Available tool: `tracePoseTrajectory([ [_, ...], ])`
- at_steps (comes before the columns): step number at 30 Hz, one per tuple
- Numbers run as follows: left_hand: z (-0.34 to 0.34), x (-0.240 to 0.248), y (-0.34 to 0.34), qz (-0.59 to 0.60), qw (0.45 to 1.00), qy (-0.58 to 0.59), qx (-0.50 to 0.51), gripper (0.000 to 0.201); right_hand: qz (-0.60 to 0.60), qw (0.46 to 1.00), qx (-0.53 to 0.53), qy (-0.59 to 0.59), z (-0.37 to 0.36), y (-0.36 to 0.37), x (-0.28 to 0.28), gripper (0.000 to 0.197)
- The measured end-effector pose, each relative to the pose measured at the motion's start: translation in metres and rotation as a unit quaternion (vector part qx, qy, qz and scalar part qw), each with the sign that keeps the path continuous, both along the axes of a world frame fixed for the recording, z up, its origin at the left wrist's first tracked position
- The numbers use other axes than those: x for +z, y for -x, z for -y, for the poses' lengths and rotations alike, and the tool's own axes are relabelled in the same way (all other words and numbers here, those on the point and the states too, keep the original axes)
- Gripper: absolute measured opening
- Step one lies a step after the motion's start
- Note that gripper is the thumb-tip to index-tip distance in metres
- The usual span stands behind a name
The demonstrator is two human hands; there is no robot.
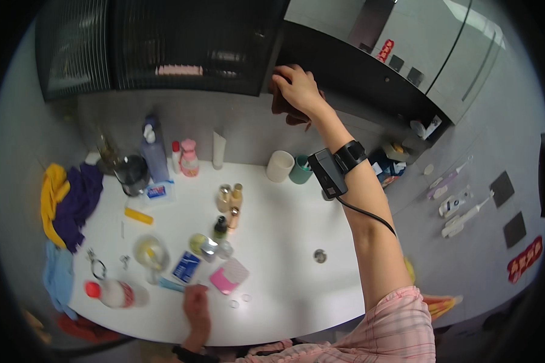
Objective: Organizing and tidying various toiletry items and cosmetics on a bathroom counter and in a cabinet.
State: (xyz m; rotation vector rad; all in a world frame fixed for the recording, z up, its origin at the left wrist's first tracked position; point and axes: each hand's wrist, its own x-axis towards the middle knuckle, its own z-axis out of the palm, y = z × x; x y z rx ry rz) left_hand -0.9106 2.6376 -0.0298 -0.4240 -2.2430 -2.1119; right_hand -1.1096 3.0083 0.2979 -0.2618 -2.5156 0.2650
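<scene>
Raised at the dark open shelf (327, 75) below the mirror cabinet, my right hand (297, 89) is closed on a dark brown cloth (281, 104). Part of the cloth hangs below the fingers. Low over the front of the white washbasin counter (272, 320), my left hand (197, 307) is blurred, and its fingers cannot be made out. Close by it lie a light blue strip-like item (171, 284), a blue and white packet (186, 267) and a pink and white square item (227, 276). Two small clear rings (234, 304) lie right of that hand.
Several small cosmetic bottles (224, 199) stand mid-counter. At the back are a purple bottle (155, 158), a pink bottle (189, 160), a white tube (218, 151), a white cup (280, 166) and a green cup (300, 170). A red-capped bottle (116, 293) and folded cloths (79, 202) are left.
</scene>
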Motion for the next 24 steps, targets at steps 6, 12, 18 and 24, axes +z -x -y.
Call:
tracePoseTrajectory([
  [6,0.063,0.034,0.034,0.095,0.953,0.054,-0.284,0.011,-0.036,0.999,-0.041,0.003,-0.042,-0.015,-0.006,0.031],
  [12,0.123,0.03,0.053,0.05,0.917,0.121,-0.376,0.016,-0.026,0.947,-0.32,-0.003,-0.155,-0.098,-0.01,0.035],
  [18,0.141,0.037,0.058,0.109,0.884,0.143,-0.431,0.022,-0.029,0.985,-0.158,-0.061,-0.02,-0.024,-0.014,0.033],
  [24,0.133,0.019,0.063,-0.02,0.916,0.206,-0.344,0.023,-0.109,0.992,0.014,-0.067,-0.013,-0.023,-0.024,0.034],
])
